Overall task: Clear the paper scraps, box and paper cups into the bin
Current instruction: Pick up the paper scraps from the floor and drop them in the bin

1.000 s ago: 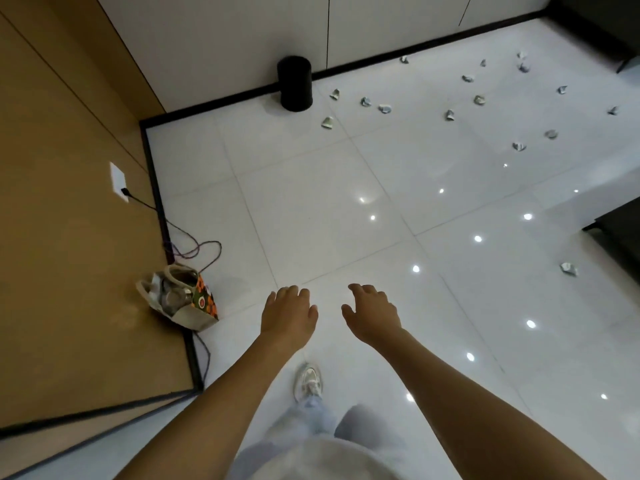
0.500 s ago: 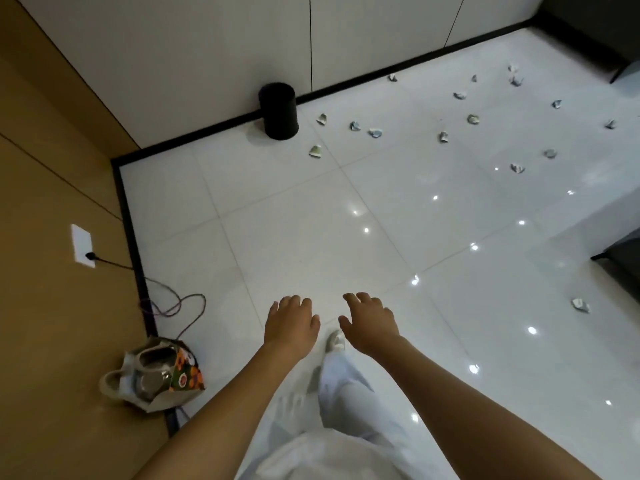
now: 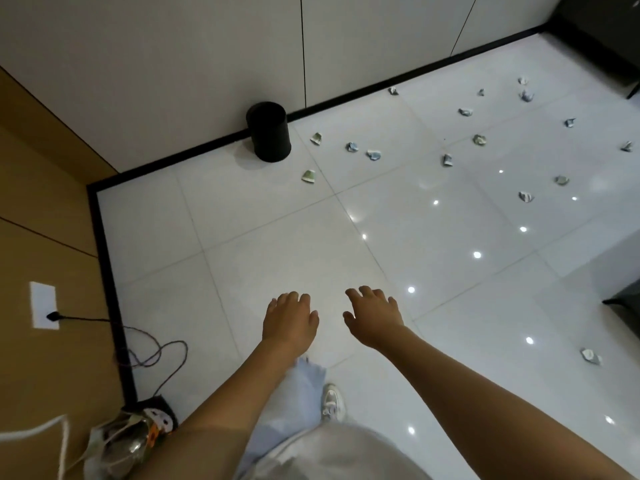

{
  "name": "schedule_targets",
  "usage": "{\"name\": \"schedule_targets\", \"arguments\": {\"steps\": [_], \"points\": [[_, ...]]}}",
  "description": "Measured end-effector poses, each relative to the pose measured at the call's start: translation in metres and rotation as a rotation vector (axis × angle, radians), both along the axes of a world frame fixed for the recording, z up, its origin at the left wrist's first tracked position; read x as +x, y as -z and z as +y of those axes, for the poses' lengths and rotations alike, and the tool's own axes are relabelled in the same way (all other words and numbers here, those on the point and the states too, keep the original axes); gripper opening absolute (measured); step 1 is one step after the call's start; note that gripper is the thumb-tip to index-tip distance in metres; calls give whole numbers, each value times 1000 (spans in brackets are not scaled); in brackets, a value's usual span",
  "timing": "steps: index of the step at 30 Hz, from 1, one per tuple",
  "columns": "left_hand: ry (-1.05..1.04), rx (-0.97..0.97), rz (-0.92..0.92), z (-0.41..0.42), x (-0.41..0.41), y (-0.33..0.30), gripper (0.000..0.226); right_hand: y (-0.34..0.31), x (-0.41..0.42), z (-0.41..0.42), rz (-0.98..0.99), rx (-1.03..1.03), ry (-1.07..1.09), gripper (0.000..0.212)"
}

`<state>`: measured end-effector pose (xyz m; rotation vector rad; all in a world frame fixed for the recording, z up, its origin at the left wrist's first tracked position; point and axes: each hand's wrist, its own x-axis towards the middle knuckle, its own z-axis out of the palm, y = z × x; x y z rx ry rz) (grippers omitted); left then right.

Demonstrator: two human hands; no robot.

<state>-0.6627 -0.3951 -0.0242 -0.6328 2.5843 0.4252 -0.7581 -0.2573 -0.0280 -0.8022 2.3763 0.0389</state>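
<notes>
While both our left hand [image 3: 290,318] and right hand [image 3: 375,317] hung relaxed and empty at lower centre, the nearest paper scrap [image 3: 308,176] and bin [image 3: 269,133] lay well apart above them.

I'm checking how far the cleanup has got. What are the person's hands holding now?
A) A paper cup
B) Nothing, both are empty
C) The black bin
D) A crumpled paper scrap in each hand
B: the left hand and right hand hang open over bare tile.

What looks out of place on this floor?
Crumpled paper scraps lie scattered across the white tiles right of the black bin, none in it as far as shows. A loose cable trails beside the left wall.
</notes>
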Motion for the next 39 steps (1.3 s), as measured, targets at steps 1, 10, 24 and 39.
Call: {"name": "schedule_targets", "arguments": {"steps": [1,10,24,39], "points": [[6,4,-6,-10,-14,2,41,3,-13,-10,-5,1,7,47],[72,-13,-11,-113,-138,8,42,9,-137,-119,-19,-6,71,47],[112,-41,-81,-233,-348,19,42,13,-346,-223,-38,-5,104,47],[-74,-46,-41,-317,-560,22,38,19,-587,-312,-85,10,3,48]]}}
